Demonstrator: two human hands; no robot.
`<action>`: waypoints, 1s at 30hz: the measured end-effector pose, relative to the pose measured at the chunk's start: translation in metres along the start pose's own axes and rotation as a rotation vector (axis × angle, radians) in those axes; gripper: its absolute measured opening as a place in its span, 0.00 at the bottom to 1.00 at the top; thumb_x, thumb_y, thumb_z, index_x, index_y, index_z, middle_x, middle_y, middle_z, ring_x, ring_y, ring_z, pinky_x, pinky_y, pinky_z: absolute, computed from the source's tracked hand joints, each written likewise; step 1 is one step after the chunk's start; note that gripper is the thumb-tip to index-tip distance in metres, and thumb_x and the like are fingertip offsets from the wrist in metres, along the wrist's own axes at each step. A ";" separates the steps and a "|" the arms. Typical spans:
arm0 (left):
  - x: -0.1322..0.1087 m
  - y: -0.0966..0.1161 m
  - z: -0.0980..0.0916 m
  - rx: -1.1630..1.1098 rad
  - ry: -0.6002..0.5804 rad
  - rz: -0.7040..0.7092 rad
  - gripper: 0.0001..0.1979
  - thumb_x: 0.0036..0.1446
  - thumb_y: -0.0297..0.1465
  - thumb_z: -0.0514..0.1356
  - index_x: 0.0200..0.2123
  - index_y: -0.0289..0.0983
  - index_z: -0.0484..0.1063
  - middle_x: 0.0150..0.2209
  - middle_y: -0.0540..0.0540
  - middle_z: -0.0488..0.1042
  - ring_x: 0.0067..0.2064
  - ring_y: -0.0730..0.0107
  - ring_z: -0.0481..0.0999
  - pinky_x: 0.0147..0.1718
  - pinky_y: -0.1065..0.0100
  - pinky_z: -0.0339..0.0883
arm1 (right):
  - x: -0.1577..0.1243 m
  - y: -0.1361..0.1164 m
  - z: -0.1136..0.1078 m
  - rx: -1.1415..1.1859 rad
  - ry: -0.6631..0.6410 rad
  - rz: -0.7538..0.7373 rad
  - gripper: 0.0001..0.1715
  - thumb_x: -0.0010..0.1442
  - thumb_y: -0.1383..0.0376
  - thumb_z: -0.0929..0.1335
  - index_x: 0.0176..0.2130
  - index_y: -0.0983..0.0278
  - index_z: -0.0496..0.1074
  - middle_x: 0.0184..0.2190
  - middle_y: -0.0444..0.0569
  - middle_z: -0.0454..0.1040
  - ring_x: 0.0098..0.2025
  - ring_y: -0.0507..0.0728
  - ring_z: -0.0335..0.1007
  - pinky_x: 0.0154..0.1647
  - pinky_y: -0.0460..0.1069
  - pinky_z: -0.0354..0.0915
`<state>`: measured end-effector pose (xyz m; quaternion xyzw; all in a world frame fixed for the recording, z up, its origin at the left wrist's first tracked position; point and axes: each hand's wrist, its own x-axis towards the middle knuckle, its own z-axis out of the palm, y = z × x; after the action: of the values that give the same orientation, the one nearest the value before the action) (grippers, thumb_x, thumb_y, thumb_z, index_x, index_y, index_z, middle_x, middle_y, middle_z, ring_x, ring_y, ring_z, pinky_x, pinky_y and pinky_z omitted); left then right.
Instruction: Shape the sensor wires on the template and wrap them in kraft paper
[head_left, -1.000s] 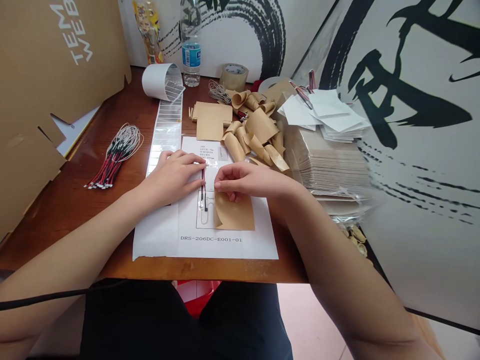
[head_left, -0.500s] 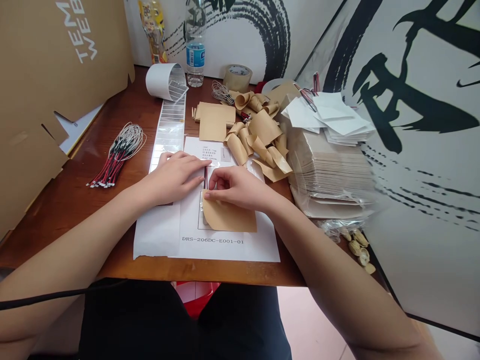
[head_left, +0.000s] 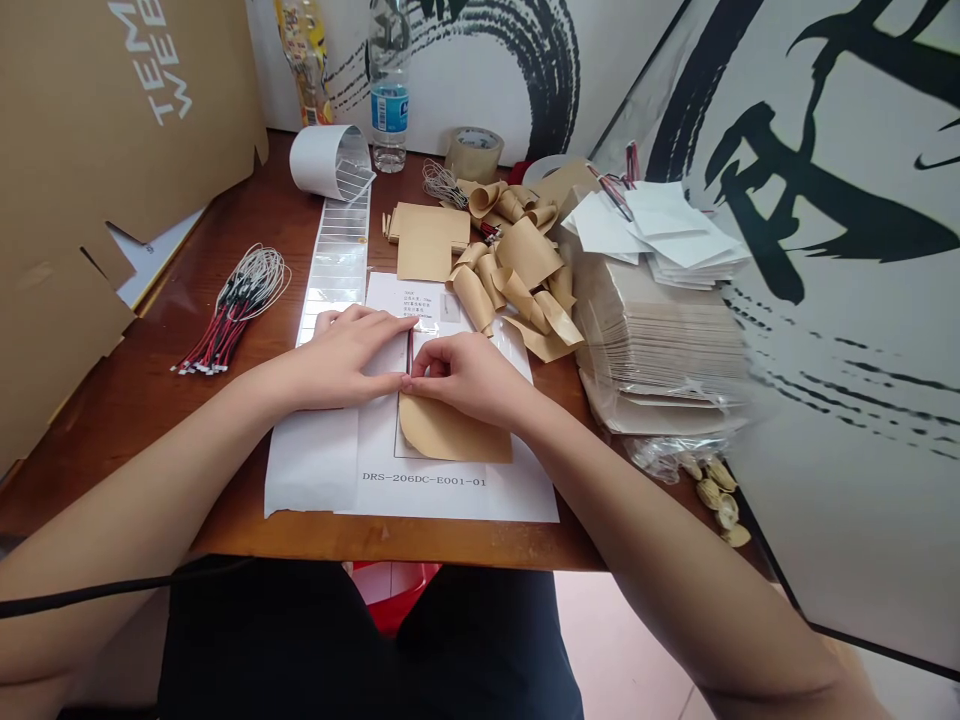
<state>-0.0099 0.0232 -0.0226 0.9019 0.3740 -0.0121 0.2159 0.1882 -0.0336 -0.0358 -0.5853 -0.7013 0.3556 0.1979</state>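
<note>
My left hand [head_left: 352, 352] lies flat with its fingers stretched over a printed white sheet [head_left: 450, 500], its thumb meeting the tips of my right hand. Pinched together, thumb and index finger of my right hand [head_left: 469, 375] hold the upper left corner of a brown paper piece [head_left: 457, 430]. This paper lies over a printed rectangle, its lower left corner rounded. A thin dark red wire [head_left: 410, 350] runs between the two hands; its lower end is hidden.
Behind are curled brown papers [head_left: 529, 255], a stack of flat ones [head_left: 425, 255], a label roll [head_left: 326, 160] and a water bottle [head_left: 389, 110]. Bundled wires [head_left: 232, 310] lie left, beside a large cardboard box [head_left: 112, 200]. Right stands a wrapped card stack [head_left: 667, 350].
My left thumb has moved down and right to meet my right fingertips. My right fingers have shifted slightly left at the brown paper's corner.
</note>
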 end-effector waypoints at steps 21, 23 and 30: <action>-0.001 0.002 -0.002 0.004 -0.024 -0.022 0.37 0.63 0.44 0.49 0.73 0.40 0.55 0.68 0.39 0.66 0.69 0.44 0.56 0.68 0.40 0.44 | -0.013 -0.011 -0.017 0.046 -0.174 -0.039 0.19 0.54 0.53 0.77 0.29 0.61 0.68 0.27 0.42 0.72 0.29 0.52 0.62 0.30 0.49 0.54; -0.001 0.002 -0.001 0.008 -0.024 -0.017 0.37 0.63 0.44 0.48 0.73 0.40 0.55 0.68 0.38 0.66 0.69 0.43 0.56 0.68 0.40 0.44 | -0.016 -0.016 -0.015 -0.009 -0.222 0.022 0.21 0.54 0.51 0.76 0.26 0.61 0.67 0.25 0.43 0.72 0.27 0.52 0.62 0.28 0.49 0.54; -0.002 0.002 0.000 0.002 -0.020 -0.009 0.42 0.62 0.55 0.53 0.74 0.41 0.54 0.69 0.38 0.64 0.71 0.40 0.53 0.68 0.40 0.42 | -0.020 -0.021 -0.028 -0.128 -0.217 0.161 0.22 0.59 0.65 0.68 0.19 0.61 0.58 0.17 0.42 0.60 0.23 0.51 0.54 0.26 0.51 0.53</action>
<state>-0.0104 0.0208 -0.0215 0.9002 0.3759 -0.0227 0.2188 0.1981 -0.0466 0.0011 -0.6093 -0.6905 0.3861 0.0539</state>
